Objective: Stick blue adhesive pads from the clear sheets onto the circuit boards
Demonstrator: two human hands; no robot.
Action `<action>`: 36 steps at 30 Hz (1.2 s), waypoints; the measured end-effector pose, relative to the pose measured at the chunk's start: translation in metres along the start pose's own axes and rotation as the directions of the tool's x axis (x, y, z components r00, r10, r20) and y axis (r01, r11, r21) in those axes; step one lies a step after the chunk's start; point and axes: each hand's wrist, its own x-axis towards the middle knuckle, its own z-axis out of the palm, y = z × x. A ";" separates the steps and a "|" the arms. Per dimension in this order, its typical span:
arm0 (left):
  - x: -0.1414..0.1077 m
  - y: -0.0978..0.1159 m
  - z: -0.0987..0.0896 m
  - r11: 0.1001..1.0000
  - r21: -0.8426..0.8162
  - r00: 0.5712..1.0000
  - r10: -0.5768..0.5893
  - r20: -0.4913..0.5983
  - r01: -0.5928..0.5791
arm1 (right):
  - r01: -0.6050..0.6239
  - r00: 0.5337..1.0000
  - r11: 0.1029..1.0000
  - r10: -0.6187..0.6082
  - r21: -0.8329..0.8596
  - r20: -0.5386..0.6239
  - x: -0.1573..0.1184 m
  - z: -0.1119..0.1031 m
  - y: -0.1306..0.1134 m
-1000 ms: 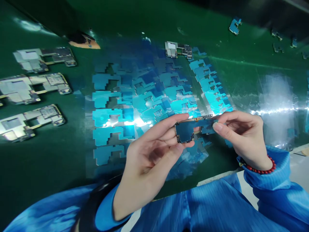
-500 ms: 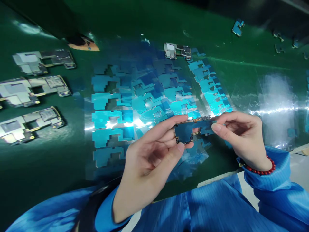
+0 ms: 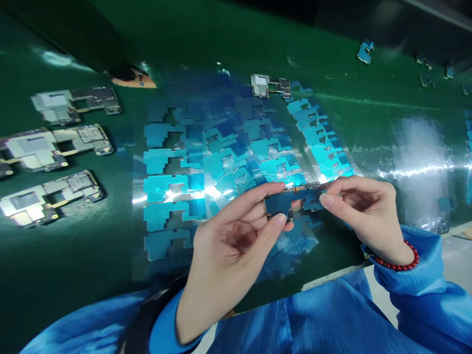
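Between my hands is a small circuit board (image 3: 277, 204) with a dark blue face, held above the green table. My left hand (image 3: 230, 255) is closed on the board's left end, thumb on its lower edge and fingers along the top and behind. At the right end, my right hand (image 3: 363, 206) pinches with thumb and forefinger; the exact spot they grip is hidden. Below and beyond the board lie clear sheets with rows of blue cut-out stickers (image 3: 162, 189). Another sticker sheet (image 3: 320, 137) lies just past my right hand.
Several bare circuit boards (image 3: 51, 196) lie at the left on the green table (image 3: 121, 236). One more board (image 3: 271, 86) rests at the top of the sheets. A small blue-faced board (image 3: 366, 51) lies far right, and clear film (image 3: 424, 147) sits at the right.
The view has shifted slightly, so the table things appear a little lower. Both hands keep hold of the board, which has barely moved.
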 end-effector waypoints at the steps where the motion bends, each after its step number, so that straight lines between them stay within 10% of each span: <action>1: 0.000 0.000 0.000 1.000 0.000 1.000 -0.006 -0.004 0.006 | 0.000 1.000 1.000 0.000 0.002 0.002 0.000 0.000 0.000; 23: 0.006 -0.006 -0.003 0.996 -0.058 0.998 -0.063 -0.020 0.062 | 0.096 0.995 0.995 -0.097 0.013 0.024 -0.008 0.011 0.005; 32: 0.010 -0.008 -0.005 0.993 -0.106 0.997 -0.062 -0.048 0.056 | 0.351 0.897 0.840 -0.429 -0.413 -0.110 0.002 0.001 0.023; 36: 0.013 -0.009 -0.007 0.987 -0.156 0.999 -0.050 -0.014 0.047 | 0.265 0.955 0.923 -0.291 -0.279 -0.053 0.009 -0.002 0.026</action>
